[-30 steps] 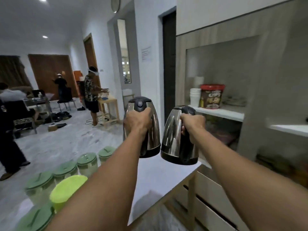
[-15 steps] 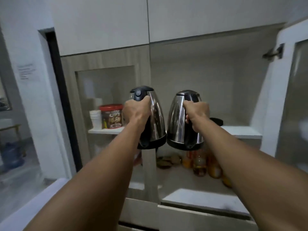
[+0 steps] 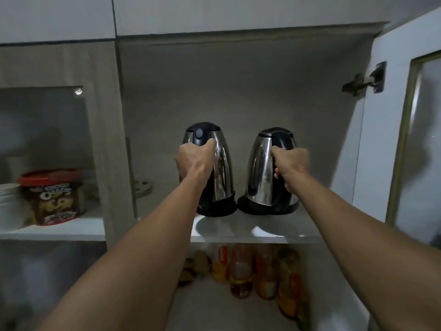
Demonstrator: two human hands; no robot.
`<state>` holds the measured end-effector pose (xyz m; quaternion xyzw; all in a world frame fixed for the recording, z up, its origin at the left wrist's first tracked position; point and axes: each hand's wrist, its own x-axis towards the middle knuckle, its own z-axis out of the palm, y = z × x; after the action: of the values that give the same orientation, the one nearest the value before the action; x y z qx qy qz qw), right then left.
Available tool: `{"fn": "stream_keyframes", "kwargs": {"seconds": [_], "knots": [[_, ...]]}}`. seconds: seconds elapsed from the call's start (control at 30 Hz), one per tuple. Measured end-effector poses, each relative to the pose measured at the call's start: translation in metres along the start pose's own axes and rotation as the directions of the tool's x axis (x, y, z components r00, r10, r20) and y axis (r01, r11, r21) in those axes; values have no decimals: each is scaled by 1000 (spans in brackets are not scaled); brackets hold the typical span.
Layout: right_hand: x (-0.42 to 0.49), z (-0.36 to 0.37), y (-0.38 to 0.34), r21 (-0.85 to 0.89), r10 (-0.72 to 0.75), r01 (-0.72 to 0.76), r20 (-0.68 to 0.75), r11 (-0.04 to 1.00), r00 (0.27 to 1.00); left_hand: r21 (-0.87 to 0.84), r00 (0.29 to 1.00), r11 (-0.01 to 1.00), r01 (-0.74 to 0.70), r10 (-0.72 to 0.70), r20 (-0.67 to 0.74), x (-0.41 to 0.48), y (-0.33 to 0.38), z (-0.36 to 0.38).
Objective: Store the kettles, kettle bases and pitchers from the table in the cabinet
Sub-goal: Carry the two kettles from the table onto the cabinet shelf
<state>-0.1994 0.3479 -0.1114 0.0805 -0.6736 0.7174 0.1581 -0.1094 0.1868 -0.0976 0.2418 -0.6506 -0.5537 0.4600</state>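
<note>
Two steel kettles with black lids and handles stand side by side inside the open cabinet. The left kettle (image 3: pixel 220 168) has my left hand (image 3: pixel 194 160) closed round its handle. The right kettle (image 3: pixel 262 173) is gripped at the handle by my right hand (image 3: pixel 290 163). Each kettle's bottom meets a black round base: the left base (image 3: pixel 218 207) and the right base (image 3: pixel 267 207), both lying on the white shelf (image 3: pixel 238 229). Whether the kettles rest fully on the bases I cannot tell.
The cabinet door (image 3: pixel 410 139) stands open at the right, its hinge (image 3: pixel 365 80) above. Behind the left kettle lies a stack of plates (image 3: pixel 143 186). A glass-fronted compartment at the left holds a red-lidded tub (image 3: pixel 53 197) and white cups (image 3: pixel 9 204). Bottles and jars (image 3: pixel 257 271) fill the shelf below.
I have turned from the table to the cabinet. Both hands carried the kettles forward into the open compartment and lowered them onto the black bases on the shelf.
</note>
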Motion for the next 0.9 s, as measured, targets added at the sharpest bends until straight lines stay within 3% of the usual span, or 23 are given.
{"fn": "stream_keyframes", "kwargs": {"seconds": [0.43, 0.77, 0.9], "knots": [[107, 61, 80, -82, 87, -86, 2, 993, 996, 78, 998, 995, 62, -62, -8, 93, -81, 87], [129, 75, 82, -92, 125, -116, 91, 989, 988, 9, 988, 993, 115, -115, 107, 120, -91, 105], [129, 73, 82, -92, 153, -142, 136, 986, 979, 30, 989, 992, 119, -121, 82, 115, -93, 100]]}}
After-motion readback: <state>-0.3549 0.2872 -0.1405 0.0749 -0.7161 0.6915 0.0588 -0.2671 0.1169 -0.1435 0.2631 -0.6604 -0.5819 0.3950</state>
